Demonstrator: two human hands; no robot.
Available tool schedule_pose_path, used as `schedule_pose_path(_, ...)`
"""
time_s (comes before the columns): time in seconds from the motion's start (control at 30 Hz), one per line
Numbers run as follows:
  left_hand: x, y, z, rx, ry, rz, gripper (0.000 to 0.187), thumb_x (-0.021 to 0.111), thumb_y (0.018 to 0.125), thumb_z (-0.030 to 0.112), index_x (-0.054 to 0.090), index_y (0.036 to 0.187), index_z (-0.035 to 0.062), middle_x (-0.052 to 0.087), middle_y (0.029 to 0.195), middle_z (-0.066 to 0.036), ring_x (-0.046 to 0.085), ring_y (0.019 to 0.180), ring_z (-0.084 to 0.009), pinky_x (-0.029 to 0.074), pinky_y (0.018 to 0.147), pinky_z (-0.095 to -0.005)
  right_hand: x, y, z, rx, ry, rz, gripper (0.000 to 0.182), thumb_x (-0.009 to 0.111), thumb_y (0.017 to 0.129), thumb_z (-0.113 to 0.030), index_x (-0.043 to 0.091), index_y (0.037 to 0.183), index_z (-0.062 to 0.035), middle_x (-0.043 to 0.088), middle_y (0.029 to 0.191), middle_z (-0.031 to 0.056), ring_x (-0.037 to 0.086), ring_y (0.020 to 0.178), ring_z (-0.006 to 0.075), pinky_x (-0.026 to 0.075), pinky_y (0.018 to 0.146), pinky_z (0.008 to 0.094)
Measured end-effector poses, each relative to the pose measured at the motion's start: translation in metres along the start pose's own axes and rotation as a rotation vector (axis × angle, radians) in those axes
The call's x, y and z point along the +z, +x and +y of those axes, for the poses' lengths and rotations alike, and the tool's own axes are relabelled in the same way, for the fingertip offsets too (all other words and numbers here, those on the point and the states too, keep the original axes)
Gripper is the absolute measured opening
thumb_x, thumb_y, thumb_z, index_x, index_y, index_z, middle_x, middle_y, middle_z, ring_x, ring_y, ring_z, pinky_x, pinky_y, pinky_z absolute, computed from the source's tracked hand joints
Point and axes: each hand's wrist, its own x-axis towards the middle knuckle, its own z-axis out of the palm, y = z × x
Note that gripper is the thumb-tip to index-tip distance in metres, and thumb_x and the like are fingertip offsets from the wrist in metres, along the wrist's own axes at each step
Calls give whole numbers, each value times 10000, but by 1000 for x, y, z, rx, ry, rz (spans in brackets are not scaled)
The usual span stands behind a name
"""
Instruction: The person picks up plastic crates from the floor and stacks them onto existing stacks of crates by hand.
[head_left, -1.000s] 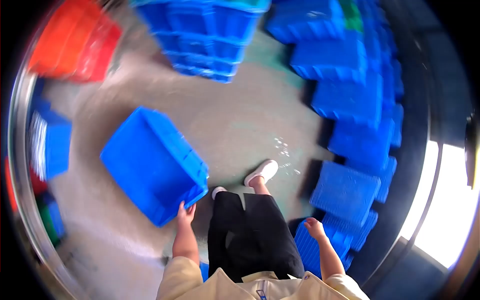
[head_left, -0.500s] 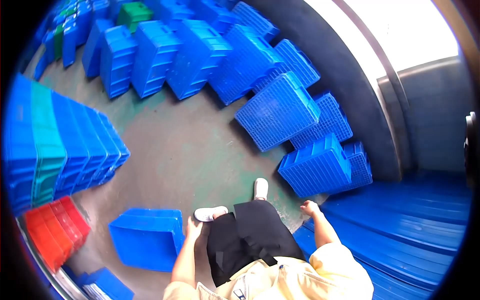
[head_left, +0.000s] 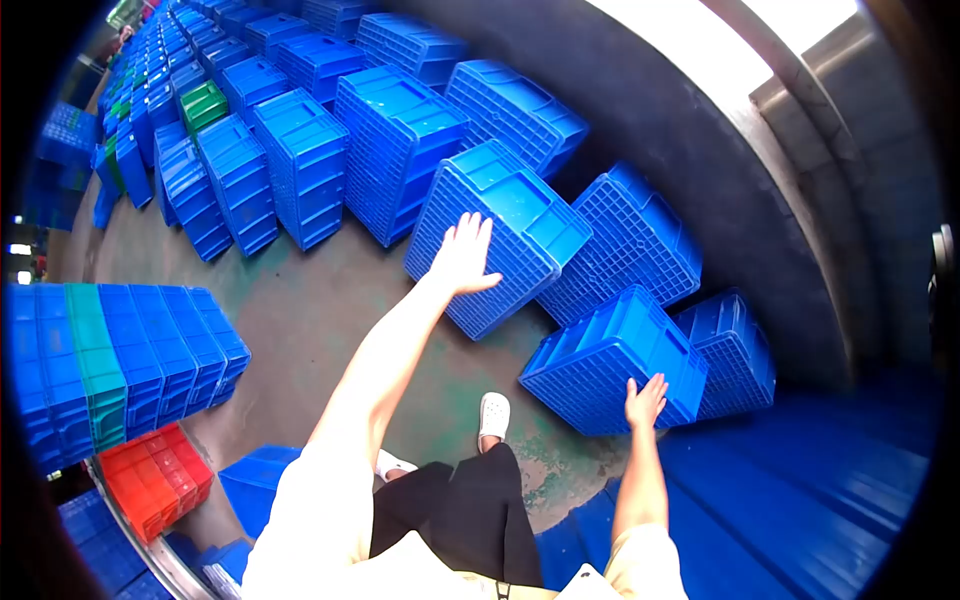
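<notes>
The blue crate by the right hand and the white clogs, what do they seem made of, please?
Blue crate: probably rigid moulded plastic with a slight sheen, judging by its even colour, ribs and grid.
White clogs: perhaps foam or rubber, matte-looking, given their smooth, rounded shape.

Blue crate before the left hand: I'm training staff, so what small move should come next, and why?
Perhaps settle the left hand on that blue crate: the hand is open and empty in front of its gridded face, contact unclear.
</notes>
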Motion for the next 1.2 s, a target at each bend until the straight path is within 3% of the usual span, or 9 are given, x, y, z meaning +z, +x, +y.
schedule_pose_path(0.17,43,77,38,-54,64,-214,894,536,696,536,151,1316,20,147,1372,-179,94,1283,-302,147,1006,-492,17,-67,20,-156,105,200,488,489,816,-334,415,1164,-1,451,1158,172,412,1041,315,306,903,413)
schedule_pose_path(0.27,62,57,39,-171,-1,-127,772,444,740,566,275,1281,41,267,1329,-148,205,1255,-257,149,978,-536,49,-91,46,549,1515,-28,556,542,788,-392,407,1174,-15,532,1032,113,505,922,216,405,787,335)
schedule_pose_path(0.37,24,17,36,-431,-51,-251,745,422,736,589,372,1222,26,435,1192,-180,434,1090,-289,255,927,-489,38,-99,39,1185,2127,-292,529,592,729,-447,485,1070,-57,561,993,79,536,883,205,445,709,350)
schedule_pose_path(0.43,36,-21,1,-729,-372,-306,810,451,698,630,366,1223,19,432,1173,-211,443,1072,-313,254,951,-440,93,-109,51,1326,1932,-394,402,643,690,-419,553,956,-130,580,949,34,556,828,200,451,658,345)
schedule_pose_path(0.5,92,-56,-47,-1124,-817,132,882,607,616,587,338,1200,-17,317,1222,-255,312,1151,-372,221,975,-462,117,-123,53,1177,1805,-355,388,653,688,-400,560,941,-121,591,945,43,565,810,195,454,644,345)
schedule_pose_path(0.6,83,-110,-71,-1749,-720,306,939,756,504,467,302,1162,-27,223,1280,-207,215,1205,-355,250,961,-477,124,-127,56,1148,1775,-403,359,650,703,-362,558,950,-118,596,932,29,561,810,188,442,649,341)
schedule_pose_path(0.77,165,-286,-126,-1866,-783,582,554,656,537,101,425,1017,-52,461,1084,-216,462,1027,-334,355,915,-355,77,-153,13,1057,1558,-509,350,661,687,-373,571,920,-128,601,888,2,555,802,181,433,653,340)
schedule_pose_path(0.93,154,-532,-101,-1806,-1314,1121,305,570,514,19,546,817,-6,563,714,-94,539,590,-184,444,536,-316,31,-197,-33,918,1366,-637,284,659,656,-362,579,823,-147,598,784,-30,521,668,147,379,583,290)
schedule_pose_path(1.2,186,-836,10,-1741,-1890,2116,389,521,594,58,455,976,32,503,813,-101,530,769,-280,468,715,-464,24,-316,-159,543,1117,-885,145,545,630,-232,566,728,-126,590,668,-12,544,560,172,380,472,302)
